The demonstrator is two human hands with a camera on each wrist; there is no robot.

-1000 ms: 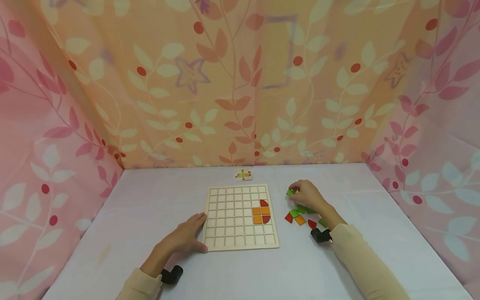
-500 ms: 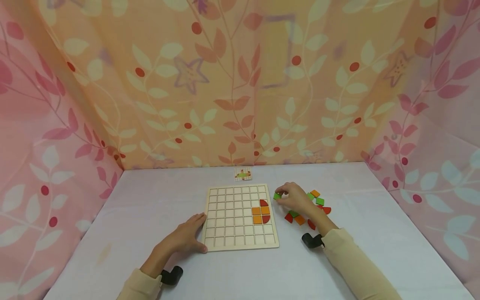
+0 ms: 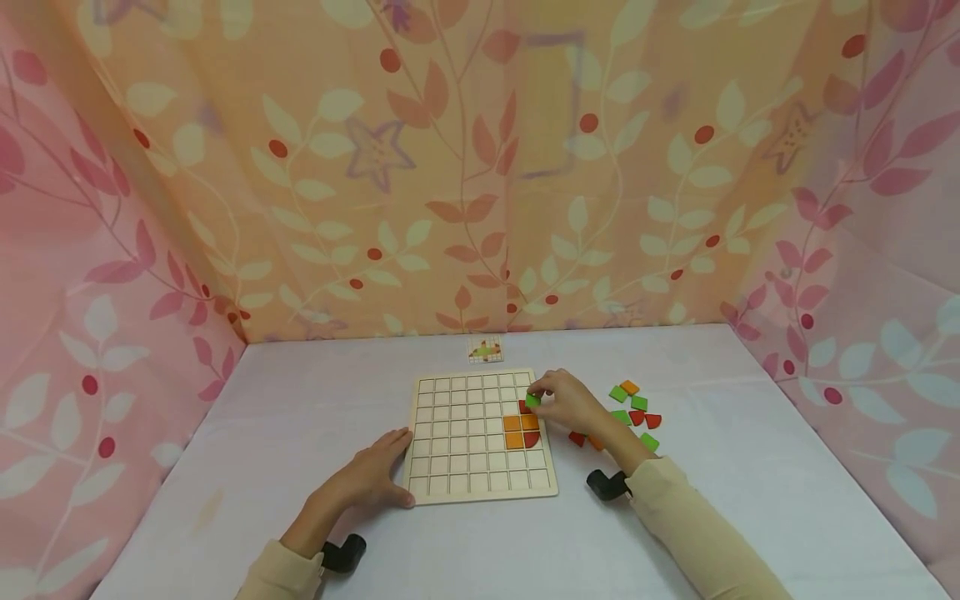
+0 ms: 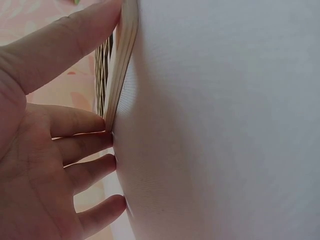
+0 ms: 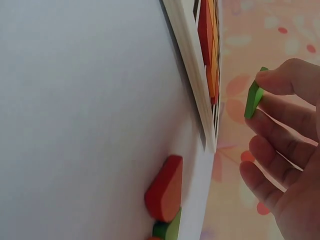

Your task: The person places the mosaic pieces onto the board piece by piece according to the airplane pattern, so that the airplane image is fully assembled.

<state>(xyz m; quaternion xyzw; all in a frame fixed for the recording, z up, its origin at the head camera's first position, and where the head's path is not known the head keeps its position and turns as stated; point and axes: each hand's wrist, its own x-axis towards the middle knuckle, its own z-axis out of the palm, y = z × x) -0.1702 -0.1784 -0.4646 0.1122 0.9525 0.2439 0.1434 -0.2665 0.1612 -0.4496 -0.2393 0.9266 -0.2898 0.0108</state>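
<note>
Board (image 3: 458, 426) holding orange and red tiles (image 3: 513, 440), left hand (image 3: 367, 473) spread against it, right hand (image 3: 572, 402) pinching green tile (image 3: 532, 401)

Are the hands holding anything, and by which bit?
The right hand pinches a green tile by opposite edges; the left hand only touches the board.
</note>
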